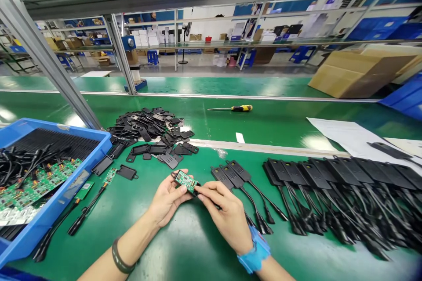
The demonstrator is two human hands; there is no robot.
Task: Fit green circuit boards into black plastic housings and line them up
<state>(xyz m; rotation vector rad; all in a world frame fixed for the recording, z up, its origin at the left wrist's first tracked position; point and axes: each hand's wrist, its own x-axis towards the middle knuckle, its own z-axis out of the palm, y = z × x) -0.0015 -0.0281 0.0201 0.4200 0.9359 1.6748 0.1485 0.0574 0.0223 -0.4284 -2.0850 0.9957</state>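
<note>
Between my hands is a green circuit board (186,181) seated in a black plastic case half. My left hand (168,197) is closed around the case from the left, its thumb along the board's edge. The fingers of my right hand (224,206) pinch the board's near right end, where its cable joins; the fingers hide most of that cable. Just beyond my right hand lie a few closed black cased units (231,173) with cables. Left of my hands are a loose board with cable (110,176) and an empty case half (127,171).
A blue bin (99,147) of cabled boards stands at the left. Black case parts (141,127) are heaped behind my hands. Many cased units (329,175) line the right side. Farther back lie a yellow-black screwdriver (242,108), white paper (343,136) and a cardboard box (349,72).
</note>
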